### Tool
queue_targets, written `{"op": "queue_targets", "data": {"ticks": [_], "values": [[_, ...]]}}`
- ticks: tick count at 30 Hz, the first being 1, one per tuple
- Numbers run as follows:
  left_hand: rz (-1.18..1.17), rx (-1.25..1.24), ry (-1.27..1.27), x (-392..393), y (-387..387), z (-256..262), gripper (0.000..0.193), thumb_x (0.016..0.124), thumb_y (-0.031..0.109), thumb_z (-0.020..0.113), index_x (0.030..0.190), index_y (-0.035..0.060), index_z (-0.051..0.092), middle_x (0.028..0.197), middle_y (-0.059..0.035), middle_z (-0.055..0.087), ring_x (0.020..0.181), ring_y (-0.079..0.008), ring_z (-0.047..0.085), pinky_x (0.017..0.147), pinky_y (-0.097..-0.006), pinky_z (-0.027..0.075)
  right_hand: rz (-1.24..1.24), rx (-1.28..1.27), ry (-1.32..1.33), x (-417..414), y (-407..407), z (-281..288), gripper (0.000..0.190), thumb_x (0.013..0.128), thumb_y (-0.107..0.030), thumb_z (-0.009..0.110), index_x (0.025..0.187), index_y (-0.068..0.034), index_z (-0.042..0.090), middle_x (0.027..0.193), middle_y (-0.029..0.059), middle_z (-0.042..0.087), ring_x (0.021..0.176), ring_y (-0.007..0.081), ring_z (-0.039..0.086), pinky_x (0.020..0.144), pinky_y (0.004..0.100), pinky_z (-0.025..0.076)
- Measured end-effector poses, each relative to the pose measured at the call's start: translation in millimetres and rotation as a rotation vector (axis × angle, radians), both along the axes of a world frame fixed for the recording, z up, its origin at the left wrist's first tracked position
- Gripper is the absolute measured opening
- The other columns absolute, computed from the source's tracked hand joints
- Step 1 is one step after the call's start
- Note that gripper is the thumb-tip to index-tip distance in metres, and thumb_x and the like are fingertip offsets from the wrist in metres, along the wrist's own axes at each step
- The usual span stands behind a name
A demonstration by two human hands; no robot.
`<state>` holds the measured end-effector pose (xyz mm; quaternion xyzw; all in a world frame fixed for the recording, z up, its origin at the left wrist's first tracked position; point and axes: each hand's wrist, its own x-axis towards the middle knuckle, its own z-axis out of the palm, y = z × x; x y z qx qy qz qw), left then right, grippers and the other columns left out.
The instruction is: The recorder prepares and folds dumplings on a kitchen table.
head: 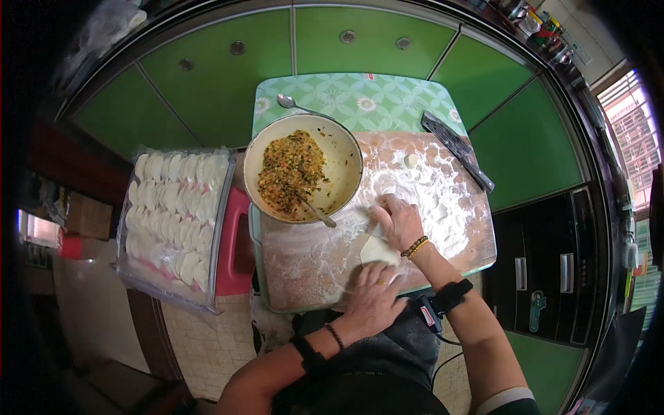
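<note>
A flat dough wrapper lies on the floured wooden board. The fingers of my left hand rest at its near edge. Just beyond the wrapper, my right hand is curled low over the flour; what its fingers hold, if anything, is hidden. A small dough piece sits farther back on the flour, and another floured lump lies to the right. The enamel bowl at the board's far left holds chopped filling, with a spoon resting in it.
On the left, a plastic-lined tray of dumplings in rows stands over a pink stool. A cleaver lies across the board's far right corner. Another spoon lies behind the bowl on the patterned table. Green cabinets stand behind.
</note>
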<state>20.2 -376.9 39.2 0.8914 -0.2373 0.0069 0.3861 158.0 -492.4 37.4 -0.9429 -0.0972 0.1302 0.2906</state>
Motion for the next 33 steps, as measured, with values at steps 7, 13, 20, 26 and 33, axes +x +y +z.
{"op": "queue_targets", "data": {"ticks": [7,13,20,26,33], "values": [[-0.097,0.115,-0.011,4,-9,-23,0.058,0.085,0.037,0.061,0.124,-0.0039,0.051,0.138,-0.0215,0.043,0.133,-0.0354,0.032,0.113,-0.0485,0.019,0.131,0.054,-0.239,-14,-28,-3,0.07,0.076,-0.04,0.073,0.128,-0.004,0.046,0.108,0.0186,0.06,0.102,0.0344,0.057,0.089,0.0436,0.042],[-0.323,0.111,-0.058,1,44,-11,0.049,0.084,0.034,0.063,0.113,-0.004,0.057,0.128,-0.0206,0.051,0.128,-0.0355,0.04,0.111,-0.0491,0.025,0.364,0.066,-0.365,-29,-44,8,0.072,0.075,-0.032,0.074,0.133,-0.004,0.041,0.117,0.0194,0.055,0.107,0.035,0.052,0.091,0.0441,0.044],[-0.248,0.13,-0.003,-26,45,-22,0.046,0.084,0.035,0.062,0.11,-0.0029,0.059,0.127,-0.0201,0.051,0.129,-0.0325,0.039,0.111,-0.0465,0.025,0.473,-0.132,-0.348,-72,8,6,0.07,0.08,-0.056,0.059,0.127,-0.005,0.048,0.118,0.0165,0.054,0.112,0.0311,0.049,0.094,0.0445,0.037],[-0.236,0.108,-0.071,-26,45,-25,0.049,0.082,0.032,0.065,0.114,-0.0039,0.058,0.129,-0.0206,0.049,0.128,-0.0335,0.04,0.11,-0.0513,0.025,0.222,-0.205,-0.131,-24,22,0,0.065,0.085,-0.061,0.051,0.119,-0.005,0.052,0.109,0.0156,0.06,0.112,0.0299,0.051,0.09,0.0427,0.038],[-0.225,0.134,-0.062,-11,65,-16,0.039,0.078,0.03,0.067,0.103,0.0006,0.061,0.123,-0.0153,0.053,0.124,-0.0317,0.043,0.11,-0.0526,0.023,0.33,0.007,-0.229,-22,-3,8,0.065,0.079,-0.044,0.068,0.128,-0.006,0.046,0.109,0.0205,0.06,0.104,0.0349,0.056,0.093,0.045,0.039]]}}
